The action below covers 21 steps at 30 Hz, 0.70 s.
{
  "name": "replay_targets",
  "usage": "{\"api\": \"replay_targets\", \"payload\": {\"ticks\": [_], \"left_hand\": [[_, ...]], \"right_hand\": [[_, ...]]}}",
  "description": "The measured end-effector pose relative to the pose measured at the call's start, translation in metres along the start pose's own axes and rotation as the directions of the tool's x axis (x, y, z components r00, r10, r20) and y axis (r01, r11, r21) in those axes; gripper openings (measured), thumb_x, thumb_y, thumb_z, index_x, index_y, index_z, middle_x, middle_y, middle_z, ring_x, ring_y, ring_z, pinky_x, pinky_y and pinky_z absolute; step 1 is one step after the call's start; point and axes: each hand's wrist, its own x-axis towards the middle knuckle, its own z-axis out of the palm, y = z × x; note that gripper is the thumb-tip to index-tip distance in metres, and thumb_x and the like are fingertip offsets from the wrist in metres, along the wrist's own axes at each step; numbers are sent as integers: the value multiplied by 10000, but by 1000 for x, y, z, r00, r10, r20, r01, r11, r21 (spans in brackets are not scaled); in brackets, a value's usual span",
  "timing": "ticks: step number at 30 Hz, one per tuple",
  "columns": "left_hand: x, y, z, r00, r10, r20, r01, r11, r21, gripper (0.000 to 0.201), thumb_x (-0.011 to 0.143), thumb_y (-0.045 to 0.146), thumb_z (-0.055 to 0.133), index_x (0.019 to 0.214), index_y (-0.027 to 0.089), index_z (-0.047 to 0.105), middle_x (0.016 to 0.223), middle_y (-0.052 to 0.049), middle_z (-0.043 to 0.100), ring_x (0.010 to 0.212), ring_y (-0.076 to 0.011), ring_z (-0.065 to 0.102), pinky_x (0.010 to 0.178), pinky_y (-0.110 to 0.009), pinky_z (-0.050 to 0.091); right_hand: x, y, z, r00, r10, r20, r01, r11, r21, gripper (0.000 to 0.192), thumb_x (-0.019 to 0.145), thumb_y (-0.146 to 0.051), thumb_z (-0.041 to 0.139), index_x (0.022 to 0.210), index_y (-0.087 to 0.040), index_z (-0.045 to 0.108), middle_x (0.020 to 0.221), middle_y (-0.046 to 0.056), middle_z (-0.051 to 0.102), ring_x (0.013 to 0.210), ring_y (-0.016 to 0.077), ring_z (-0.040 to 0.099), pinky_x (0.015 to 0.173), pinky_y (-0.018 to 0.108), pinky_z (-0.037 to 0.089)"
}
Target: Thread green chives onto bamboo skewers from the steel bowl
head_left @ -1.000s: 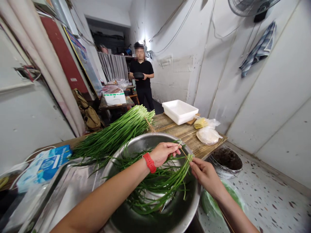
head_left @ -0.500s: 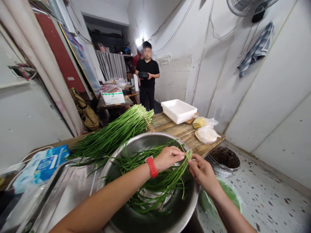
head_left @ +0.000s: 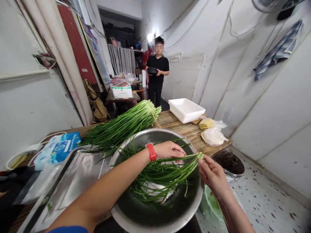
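A small bunch of green chives (head_left: 167,173) hangs over a large steel bowl (head_left: 155,213) at the table's near end. My right hand (head_left: 213,174) pinches the cut ends of the bunch at the bowl's right rim. My left hand (head_left: 168,149), with a red band on the wrist, rests on top of the same bunch, fingers curled over the stems. More loose chives lie in the bowl. A big pile of uncut chives (head_left: 123,126) lies on the wooden table (head_left: 184,131) behind the bowl.
A steel tray (head_left: 73,174) and a blue packet (head_left: 58,150) lie to the left. A white tub (head_left: 186,110) and two filled plastic bags (head_left: 212,134) sit at the table's far end. A dark bucket (head_left: 229,161) stands on the floor. A person in black stands far back.
My hands have drawn the bunch out flatter and a little to the right. The view has shifted so the room sits further right. The person at the back has stepped right.
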Motion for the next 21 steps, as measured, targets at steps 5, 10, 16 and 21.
{"api": "replay_targets", "payload": {"ticks": [5,10,16,21], "left_hand": [[-12,-2,-5,977,2,213,-14,998,57,391,691,497,582,759,128,687,664,-36,638,622,-121,542,632,-212,384],[-18,-4,-3,996,87,34,-87,996,-14,324,722,446,571,768,140,669,707,-32,638,661,-117,547,654,-205,388],[-17,-43,-12,997,-77,8,65,892,448,208,691,250,589,513,145,608,482,30,551,446,-62,423,466,-174,292],[-30,-73,-40,959,-268,94,193,857,477,90,571,105,617,553,183,659,457,51,569,420,-74,460,465,-175,331]], "right_hand": [[-3,-24,-10,980,-145,-133,157,984,80,252,787,-350,563,952,-172,499,473,-91,254,375,19,189,331,129,131],[3,-33,-6,997,-75,-28,74,997,-35,263,779,-369,566,925,-161,497,464,-93,271,359,15,189,327,132,125],[-15,-54,-4,931,-260,-255,278,960,38,202,766,-293,591,899,-148,550,508,-81,242,399,24,224,346,144,149],[-42,-94,10,706,-512,-490,553,830,-72,185,798,-186,517,953,-115,589,522,-59,248,423,38,228,376,187,115]]}}
